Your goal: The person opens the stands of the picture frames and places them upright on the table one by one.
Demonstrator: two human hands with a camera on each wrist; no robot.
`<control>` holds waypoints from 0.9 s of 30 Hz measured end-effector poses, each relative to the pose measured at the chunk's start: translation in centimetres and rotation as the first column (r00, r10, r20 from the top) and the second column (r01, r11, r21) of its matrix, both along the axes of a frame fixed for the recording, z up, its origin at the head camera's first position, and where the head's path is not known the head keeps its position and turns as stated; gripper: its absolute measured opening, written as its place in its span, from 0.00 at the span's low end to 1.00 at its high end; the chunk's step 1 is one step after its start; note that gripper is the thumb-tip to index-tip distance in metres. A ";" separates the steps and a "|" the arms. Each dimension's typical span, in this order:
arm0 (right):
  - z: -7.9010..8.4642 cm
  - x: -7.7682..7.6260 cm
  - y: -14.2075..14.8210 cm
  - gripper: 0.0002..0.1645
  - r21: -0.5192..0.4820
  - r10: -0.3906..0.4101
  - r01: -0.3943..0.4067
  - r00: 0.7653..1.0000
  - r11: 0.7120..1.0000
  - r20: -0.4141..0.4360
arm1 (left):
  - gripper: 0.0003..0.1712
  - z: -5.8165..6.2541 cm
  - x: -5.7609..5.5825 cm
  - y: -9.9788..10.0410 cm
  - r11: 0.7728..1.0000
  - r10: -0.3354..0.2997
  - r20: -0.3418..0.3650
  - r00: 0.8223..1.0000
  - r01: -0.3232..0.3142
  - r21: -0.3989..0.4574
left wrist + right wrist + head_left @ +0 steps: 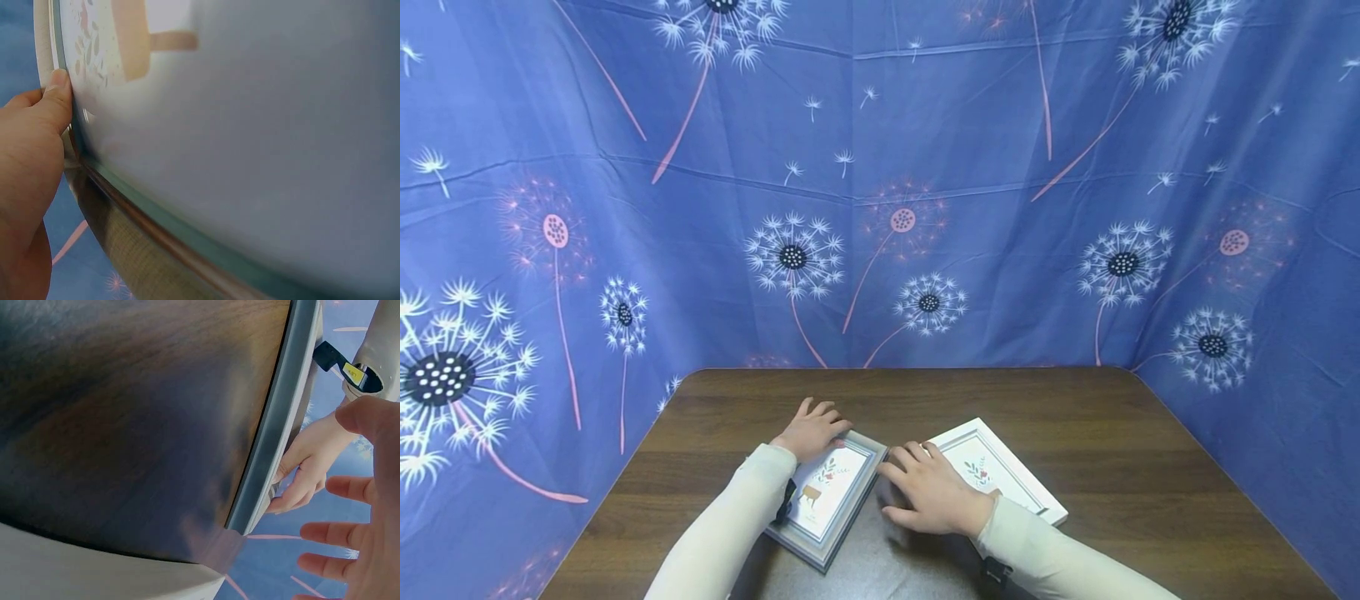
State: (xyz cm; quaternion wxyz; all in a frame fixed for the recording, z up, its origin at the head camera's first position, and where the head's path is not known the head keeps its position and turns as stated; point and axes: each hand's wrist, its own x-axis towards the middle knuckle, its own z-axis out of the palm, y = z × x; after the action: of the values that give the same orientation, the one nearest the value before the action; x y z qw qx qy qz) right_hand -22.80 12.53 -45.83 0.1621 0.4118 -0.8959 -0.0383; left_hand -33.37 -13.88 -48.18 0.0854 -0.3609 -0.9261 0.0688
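A grey picture frame (859,503) with a printed picture lies slanted on the table at left centre. At its far edge is my left hand (814,433). The left wrist view shows this hand (28,156) pinching the frame's border, thumb on the front and fingers behind. A white picture frame (1019,469) with a similar leafy print lies to the right, partly covered by my right hand (936,497) and forearm. The right hand's fingers spread loosely over the gap between both frames. In the right wrist view, this hand (378,512) holds nothing.
Both frames lie on a dark brown wooden table (1120,467) with rounded far corners. A blue curtain (1000,250) with a dandelion print hangs behind and beside it. Each wrist carries a small black device (997,570) on a pale sleeve.
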 end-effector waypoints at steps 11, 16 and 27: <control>-0.1 -0.1 0.5 0.33 -0.052 -0.002 0.003 1.000 0.999 0.007 | 0.22 -0.2 -0.2 0.4 0.999 0.004 -0.063 0.998 -0.006 -0.036; 0.2 0.0 0.9 0.32 -0.081 0.006 -0.008 1.000 0.997 -0.017 | 0.20 -0.2 -0.2 0.2 0.999 -0.053 -0.133 0.990 0.052 -0.012; 0.5 -0.5 1.6 0.32 -0.111 -0.040 0.040 0.999 0.993 -0.004 | 0.19 1.2 -0.6 -0.2 0.997 -0.076 -0.180 0.981 0.078 0.003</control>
State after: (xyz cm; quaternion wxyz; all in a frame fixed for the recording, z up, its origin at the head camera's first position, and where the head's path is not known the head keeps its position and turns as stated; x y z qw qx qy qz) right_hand -23.27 14.18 -45.30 0.1867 0.3840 -0.9042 0.0071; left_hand -33.94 -14.08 -46.93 0.1730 -0.3884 -0.9003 0.0931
